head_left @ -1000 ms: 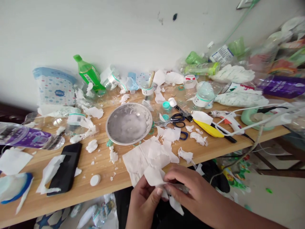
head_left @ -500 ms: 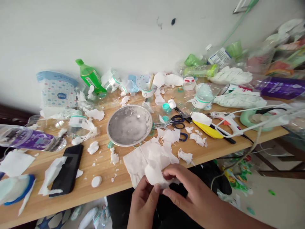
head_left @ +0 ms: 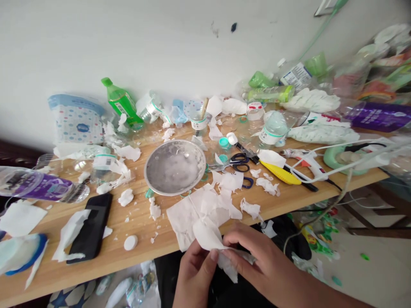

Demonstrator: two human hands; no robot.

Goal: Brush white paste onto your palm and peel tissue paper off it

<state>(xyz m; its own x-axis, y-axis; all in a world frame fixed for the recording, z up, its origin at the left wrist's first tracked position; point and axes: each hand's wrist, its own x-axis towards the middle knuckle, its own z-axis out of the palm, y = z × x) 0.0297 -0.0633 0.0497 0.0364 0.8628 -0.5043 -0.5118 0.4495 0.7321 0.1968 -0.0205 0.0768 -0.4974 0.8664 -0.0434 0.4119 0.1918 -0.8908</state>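
The middle of the white tissue (head_left: 207, 234) is hidden behind fingers and thumbs, so whether anything is wrapped inside it is hard to tell. It is held just off the near edge of the worktop (head_left: 141, 222), above the person's dark-clothed lap. The left hand (head_left: 197, 271) has a pinching grip on it between thumb and fingers; the right hand (head_left: 252, 259) pinches it too, just beside. One flap rises above both thumbs, and a looser end hangs below, between the hands. The right hand's far fingertips are out of sight behind the paper.

Beyond the flap lies a paper sheet (head_left: 180, 222), partly covered by torn scraps (head_left: 229, 182). Past it stands a metal bowl (head_left: 175, 167), its inside smeared whitish. To the bowl's right are scissors (head_left: 240, 162), their blades hard to make out among the clutter. Left of the hands, a tissue strip covers part of a black phone (head_left: 93, 226). Farther left, a purple-labelled bottle (head_left: 41, 184) is cut off by the picture's edge.
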